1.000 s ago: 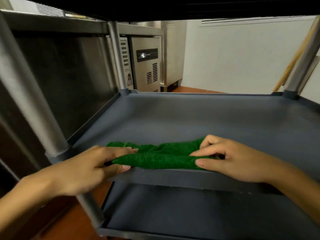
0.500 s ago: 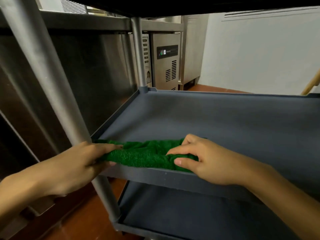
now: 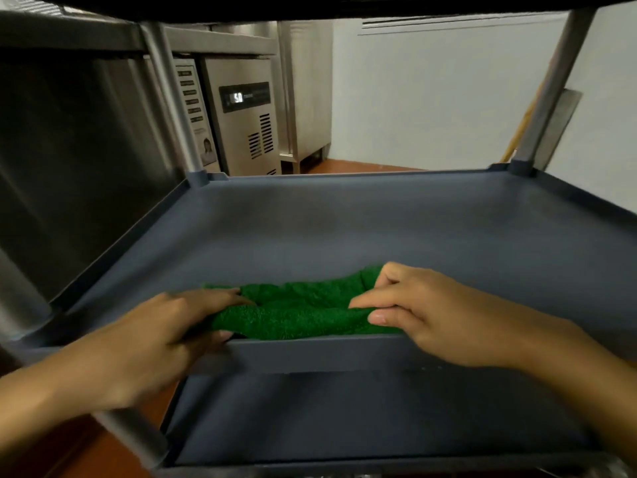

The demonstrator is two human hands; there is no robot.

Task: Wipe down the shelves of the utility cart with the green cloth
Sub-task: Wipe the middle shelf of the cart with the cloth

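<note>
A: What's changed since half a second ago?

B: The green cloth (image 3: pixel 303 313) has slid rightward along the front of the middle shelf (image 3: pixel 344 229), both hands travelling with it. The far right post (image 3: pixel 551 88) of the cart is back in view too.

A: Start closest. What sits lowest?

B: The bottom shelf (image 3: pixel 344 419), grey and bare, with the near left post (image 3: pixel 134 439) running down past its corner.

A: And the hands?

B: The left hand (image 3: pixel 151 343) grips the cloth's left end, fingers curled over the top and thumb tucked under at the shelf's front lip (image 3: pixel 310 353). The right hand (image 3: pixel 434 312) pinches the right end between thumb and bent fingers.

A: So where exactly is the cloth?

B: Bunched lengthwise on the middle shelf, lying just behind the front lip and held between the two hands.

A: Beyond that?

B: Open grey shelf back to the rear rim. Behind the cart stands a stainless steel unit (image 3: pixel 248 115) with a lit display, a reddish floor (image 3: pixel 348 165), and a pale wall (image 3: pixel 431 98) where a wooden handle (image 3: pixel 520 132) leans.
</note>
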